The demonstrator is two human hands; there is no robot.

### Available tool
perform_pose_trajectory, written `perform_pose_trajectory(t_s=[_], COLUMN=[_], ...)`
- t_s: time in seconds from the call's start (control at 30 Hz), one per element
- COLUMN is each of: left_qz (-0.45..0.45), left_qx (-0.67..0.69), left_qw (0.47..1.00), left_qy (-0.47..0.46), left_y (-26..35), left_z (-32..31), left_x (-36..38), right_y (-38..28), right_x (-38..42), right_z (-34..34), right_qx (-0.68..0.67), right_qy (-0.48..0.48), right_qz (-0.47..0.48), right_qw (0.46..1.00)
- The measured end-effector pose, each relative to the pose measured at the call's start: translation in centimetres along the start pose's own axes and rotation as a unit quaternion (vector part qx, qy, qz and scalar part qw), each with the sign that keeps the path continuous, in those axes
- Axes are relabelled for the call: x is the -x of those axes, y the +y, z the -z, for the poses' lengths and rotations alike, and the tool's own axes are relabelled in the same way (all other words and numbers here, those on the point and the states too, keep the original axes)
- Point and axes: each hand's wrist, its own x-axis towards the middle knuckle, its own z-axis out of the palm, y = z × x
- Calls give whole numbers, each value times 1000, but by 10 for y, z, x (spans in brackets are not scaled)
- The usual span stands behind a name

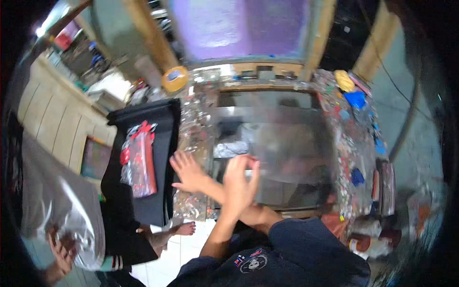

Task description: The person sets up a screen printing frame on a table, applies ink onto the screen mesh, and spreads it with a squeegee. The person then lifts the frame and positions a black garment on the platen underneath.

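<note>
My arms cross in front of me. My right hand (188, 173) reaches over to the left, fingers spread, at the table edge beside a stack of black sheets (165, 143). On that stack lies a clear plastic packet (142, 167) with red contents. My left hand (241, 179) is over the near part of a glass panel (291, 193), its fingers curled and pinched together. Whatever it may grip is too thin or blurred to tell. A smoky, see-through sheet (291, 143) covers much of the panel just beyond that hand.
A purple framed screen (244, 28) stands raised behind the panel. A yellow tape roll (174, 79) is at the back left. Blue and yellow scraps (355, 99) litter the right border. At lower left another person's hand (62, 251) holds clear plastic film (62, 201).
</note>
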Motion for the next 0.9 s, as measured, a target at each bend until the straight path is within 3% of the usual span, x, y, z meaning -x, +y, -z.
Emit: perform_pose_trajectory(t_s=[0.17, 0.3, 0.37, 0.4, 0.43, 0.47, 0.53, 0.57, 0.63, 0.73, 0.8, 0.9], left_qz=[39, 109, 129, 152, 139, 170, 194, 187, 161, 127, 126, 85], left_qx=[-27, -27, 30, 26, 6, 13, 10, 3, -21, -51, -55, -65], left_qw=[998, 986, 985, 985, 988, 982, 977, 979, 983, 986, 984, 987], left_qy=[-34, -126, -106, -82, -69, -76, -87, -86, -85, -93, -109, -116], left_y=[-27, -46, -64, -88, -96, -91, -95, -103, -101, -76, -68, -61], left_z=[5, 20, 24, 26, 31, 37, 38, 36, 27, 12, 4, -4], left_x=[12, 20, 29, 40, 44, 43, 41, 42, 32, 7, -10, -27], right_y=[11, -6, 14, 36, 64, 98, 164, 206, 296, 439, 497, 499], right_x=[28, 104, 131, 146, 142, 148, 153, 160, 184, 255, 311, 301], right_z=[17, 128, 216, 260, 319, 369, 464, 505, 574, 630, 617, 605], right_qx=[-103, -314, -367, -358, -299, -242, 26, 158, 322, 381, 443, 421], right_qy=[-165, -338, -339, -215, -225, -147, -77, -39, -15, -133, -144, -148], right_qz=[-65, -144, -230, -236, -323, -336, -413, -438, -523, -615, -566, -604], right_qw=[979, 875, 835, 877, 869, 898, 907, 884, 789, 677, 680, 660])
